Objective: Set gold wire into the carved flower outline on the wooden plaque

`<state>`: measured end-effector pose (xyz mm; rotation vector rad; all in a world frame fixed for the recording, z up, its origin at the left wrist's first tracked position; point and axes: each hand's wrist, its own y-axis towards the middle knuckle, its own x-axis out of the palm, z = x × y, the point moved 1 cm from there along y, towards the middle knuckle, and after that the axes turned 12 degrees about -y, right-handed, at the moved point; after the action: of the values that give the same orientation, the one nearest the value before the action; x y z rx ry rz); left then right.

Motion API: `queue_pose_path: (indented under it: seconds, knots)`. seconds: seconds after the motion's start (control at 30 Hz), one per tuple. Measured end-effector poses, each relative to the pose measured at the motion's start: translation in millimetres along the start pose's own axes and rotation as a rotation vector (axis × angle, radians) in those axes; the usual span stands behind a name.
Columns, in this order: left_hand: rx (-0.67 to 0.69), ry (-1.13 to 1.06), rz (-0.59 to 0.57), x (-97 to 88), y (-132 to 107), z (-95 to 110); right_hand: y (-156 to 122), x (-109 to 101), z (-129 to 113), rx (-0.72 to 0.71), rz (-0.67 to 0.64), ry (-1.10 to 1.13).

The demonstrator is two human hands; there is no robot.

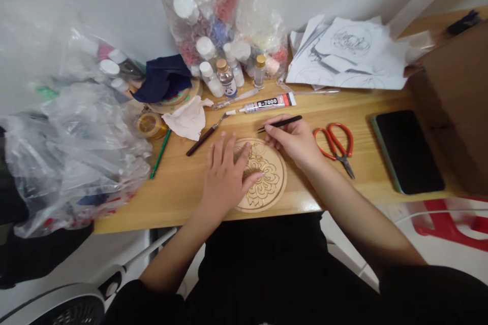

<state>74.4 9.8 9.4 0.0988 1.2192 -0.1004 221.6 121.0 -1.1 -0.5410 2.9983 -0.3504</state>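
Round pale wooden disc with a gold wire flower pattern (269, 183) lies flat at the near edge of the light wooden worktop (183, 193), straight in front of the person. The left hand (224, 175) rests on it palm down, fingers spread and unclenched, covering its 9 o'clock half. The right hand (295, 142) sits at the disc's 1 o'clock, pinched closed round a thin black pointed tool (282, 123).

From where I stand the disc looks light and stiff, and smooth enough underneath to slide unless pressed flat. The fine gold wire seems delicate and easily bent, so I'd say the bare wooden rim is the safer place to grip, not the pattern.

At 12 o'clock from the disc, a white glue tube (269, 103) reads "B-7000". The labelled small bottle with a gold cap (226, 77) behind it is too small to read. The white paper sheets (351, 56) at 2 o'clock carry line drawings, with no legible words. Red-handled scissors (335, 144) lie at 3 o'clock, and a black phone (407, 151) lies beyond them.
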Motion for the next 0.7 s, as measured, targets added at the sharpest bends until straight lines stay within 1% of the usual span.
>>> queue_pose_path:
  seconds: [0.1, 0.17, 0.23, 0.3, 0.33, 0.43, 0.53, 0.6, 0.7]
  knots:
    - [-0.016, -0.038, -0.014, -2.4, 1, 0, 1, -1, 2, -0.004, 0.005, 0.001]
    - [-0.048, -0.101, -0.039, -5.0, 2, -2, 2, -2, 2, -0.008, 0.008, 0.003]
    - [-0.077, -0.204, -0.058, -8.9, 7, -8, 3, -3, 2, -0.013, 0.01, 0.007]
    - [-0.074, -0.353, -0.034, -13.8, 16, -16, 4, -4, 2, -0.019, 0.014, 0.015]
    - [-0.054, -0.459, -0.014, -16.2, 23, -21, 4, -4, 1, -0.022, 0.016, 0.02]
    - [0.006, -0.566, -0.002, -20.6, 47, -36, 4, -4, -1, -0.022, 0.025, 0.038]
    - [0.064, -0.667, -0.011, -18.2, 70, -48, 3, -4, -2, -0.014, 0.032, 0.046]
    - [0.113, -0.72, -0.018, -13.5, 79, -52, 3, -4, -1, -0.009, 0.033, 0.045]
    - [0.19, -0.765, -0.005, -6.1, 83, -57, 1, -5, -3, -0.002, 0.032, 0.048]
